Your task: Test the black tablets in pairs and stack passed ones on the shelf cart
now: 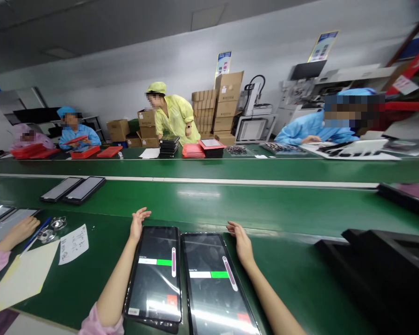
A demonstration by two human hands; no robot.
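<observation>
The left tablet (152, 284) and right tablet (209, 298) are showing near-black screens, each displaying a white-and-green bar (155, 262), a purple slider (173, 263) edged in white and an orange-red square (172, 300). The tabletop (293, 274) is gleaming deep green. A sleeve (103, 323) is showing pale pink. One co-worker (176, 116) is wearing yellow, another (296, 128) light blue. Cases (192, 150) are standing out bright red; boxes (228, 93) are appearing plain brown. A white note (74, 244) is bearing dark handwriting.

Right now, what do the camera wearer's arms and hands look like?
The left hand and right hand are gloveless, with no watch or cable showing. A loose pink sleeve shows on the left side; none shows on the right.
</observation>
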